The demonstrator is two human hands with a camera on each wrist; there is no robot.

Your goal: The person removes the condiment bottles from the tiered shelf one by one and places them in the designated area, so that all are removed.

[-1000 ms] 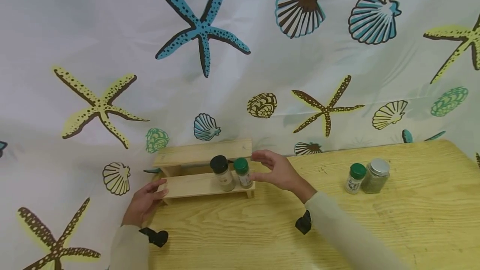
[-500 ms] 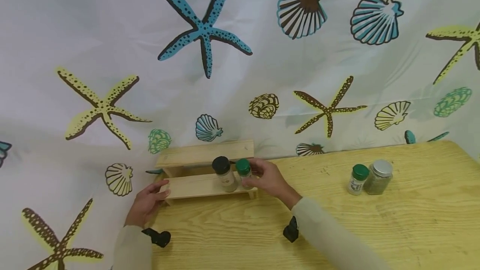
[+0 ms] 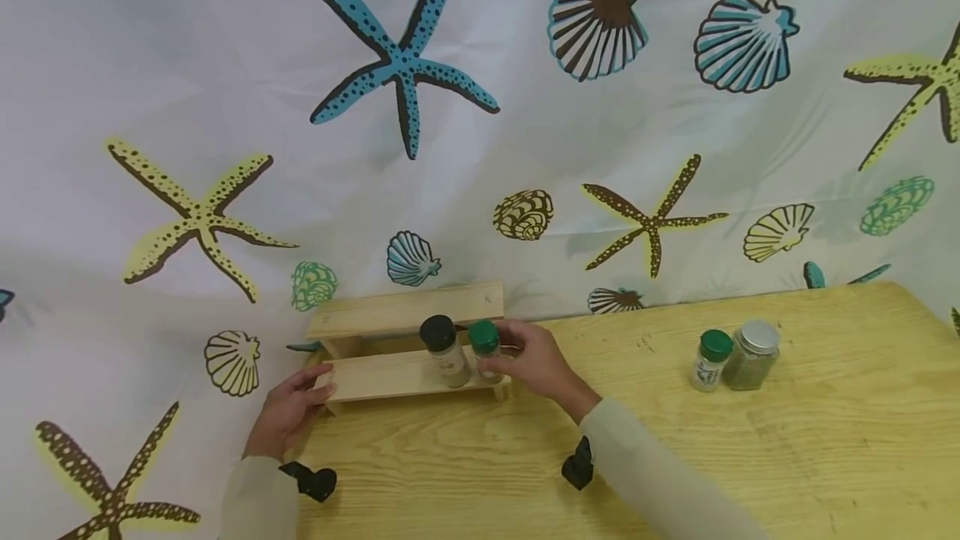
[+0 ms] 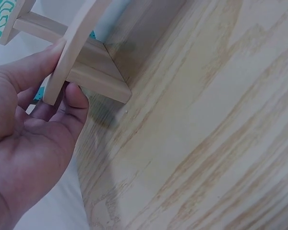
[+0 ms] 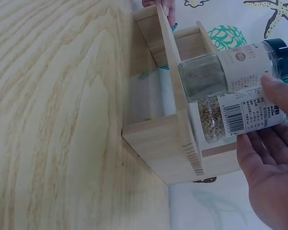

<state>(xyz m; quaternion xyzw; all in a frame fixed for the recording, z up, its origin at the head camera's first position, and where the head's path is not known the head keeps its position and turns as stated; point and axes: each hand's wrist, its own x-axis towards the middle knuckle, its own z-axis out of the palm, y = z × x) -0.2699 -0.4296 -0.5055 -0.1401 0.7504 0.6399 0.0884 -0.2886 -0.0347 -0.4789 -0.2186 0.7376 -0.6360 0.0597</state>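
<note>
A two-step wooden shelf (image 3: 382, 375) stands at the back left of the table. My left hand (image 3: 287, 408) grips the left end of its lower board, thumb on top and fingers beneath, as the left wrist view shows. On the right part of that board my right hand (image 3: 536, 361) holds a green-capped spice jar (image 3: 484, 335) between thumb and fingers. Pale grains and a barcode label show on this spice jar (image 5: 235, 115) in the right wrist view. Just left of it a taller black-capped spice jar (image 3: 447, 352) stands upright on the same board.
Farther right on the wooden table (image 3: 637, 440) stand another green-capped jar (image 3: 708, 365) and a silver-lidded jar (image 3: 752, 357), side by side. A cloth (image 3: 525, 140) printed with starfish and shells hangs behind the table and along its left side.
My right hand has moved left from beside the shelf and taken hold of the green-capped spice jar. My left hand keeps its grip on the shelf's end.
</note>
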